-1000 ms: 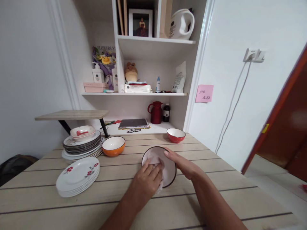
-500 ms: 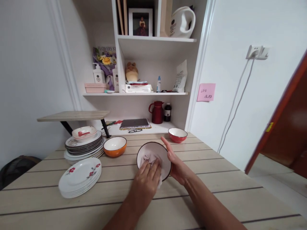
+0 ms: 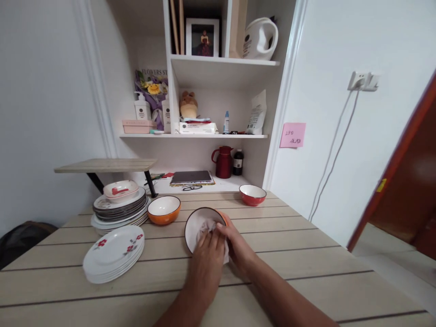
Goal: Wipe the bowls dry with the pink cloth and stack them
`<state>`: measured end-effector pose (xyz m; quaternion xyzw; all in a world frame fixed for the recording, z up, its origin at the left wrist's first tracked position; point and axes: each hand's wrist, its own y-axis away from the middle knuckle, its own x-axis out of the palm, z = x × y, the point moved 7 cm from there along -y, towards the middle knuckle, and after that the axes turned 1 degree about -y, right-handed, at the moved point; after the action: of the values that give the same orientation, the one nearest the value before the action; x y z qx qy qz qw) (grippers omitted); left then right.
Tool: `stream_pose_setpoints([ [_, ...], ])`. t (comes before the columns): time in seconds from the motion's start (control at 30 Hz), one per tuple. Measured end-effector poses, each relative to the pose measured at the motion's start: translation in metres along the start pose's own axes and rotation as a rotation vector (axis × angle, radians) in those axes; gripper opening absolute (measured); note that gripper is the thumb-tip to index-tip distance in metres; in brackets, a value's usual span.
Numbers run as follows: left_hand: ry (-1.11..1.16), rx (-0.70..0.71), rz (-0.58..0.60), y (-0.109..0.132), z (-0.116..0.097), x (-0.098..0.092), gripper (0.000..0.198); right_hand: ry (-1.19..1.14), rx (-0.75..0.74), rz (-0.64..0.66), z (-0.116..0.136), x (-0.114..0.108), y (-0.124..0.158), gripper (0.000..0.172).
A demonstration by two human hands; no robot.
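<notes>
The left hand point(image 3: 206, 261) presses a bunched pale cloth point(image 3: 206, 225) against the inside of a bowl point(image 3: 192, 227), its fingers bent over the cloth and gathering it. The right hand point(image 3: 240, 249) grips the same bowl at its right side, thumb near the rim, apparently to brace it against the pressure of the left fingers. The bowl is tilted, its mouth turned towards the left fingers, which presumably gives them easy access to the inner wall; whether its base touches the table point(image 3: 296, 245) cannot be told. An upright orange bowl point(image 3: 164, 211) sits beyond the left fingers and to their left; an upright red bowl point(image 3: 252, 198) sits beyond the right fingers. Stacked flowered plates point(image 3: 114, 250) lie well left of the left fingers, with a taller pile of plates point(image 3: 117, 211) behind. These placings apparently leave working room around both hands.
</notes>
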<state>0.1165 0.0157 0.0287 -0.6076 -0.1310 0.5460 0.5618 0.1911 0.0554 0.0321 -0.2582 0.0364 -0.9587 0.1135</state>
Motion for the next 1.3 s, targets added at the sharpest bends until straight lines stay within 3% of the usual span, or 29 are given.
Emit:
stream_pose_setpoints([
  [0.07,0.000,0.127,0.028,-0.001,-0.011,0.001,0.041,0.089,-0.002,-0.029,0.017,-0.014,0.000,0.046],
  [0.17,0.054,0.292,0.040,-0.002,-0.024,-0.009,0.030,0.241,0.014,0.034,0.043,-0.033,0.004,0.048],
  [0.3,0.048,0.306,-0.030,-0.005,-0.029,-0.028,0.021,0.330,0.113,0.117,0.054,-0.046,0.012,0.051],
  [0.4,0.023,0.297,-0.088,-0.005,-0.027,-0.034,0.022,0.276,0.059,0.162,0.056,-0.039,0.015,0.065],
  [0.5,0.037,0.202,-0.097,-0.008,-0.015,-0.033,0.028,0.117,0.011,0.238,0.049,-0.018,0.018,0.081],
  [0.67,0.059,-0.126,-0.121,-0.009,0.017,-0.033,0.041,-0.005,-0.030,0.248,0.022,0.016,0.015,0.098],
  [0.8,0.043,-0.048,-0.079,-0.004,0.008,-0.024,0.039,-0.007,-0.097,0.068,0.009,0.017,0.006,0.081],
  [0.97,0.012,0.117,0.037,-0.001,-0.011,-0.001,0.040,0.129,0.010,-0.077,0.016,-0.013,0.000,0.056],
  [1.13,0.075,0.309,0.140,0.000,-0.020,0.005,0.028,0.383,0.069,0.058,0.048,-0.040,0.005,0.052],
  [1.3,0.045,0.253,0.029,0.000,-0.012,-0.003,0.023,0.455,0.180,0.147,0.049,-0.049,0.012,0.061],
])
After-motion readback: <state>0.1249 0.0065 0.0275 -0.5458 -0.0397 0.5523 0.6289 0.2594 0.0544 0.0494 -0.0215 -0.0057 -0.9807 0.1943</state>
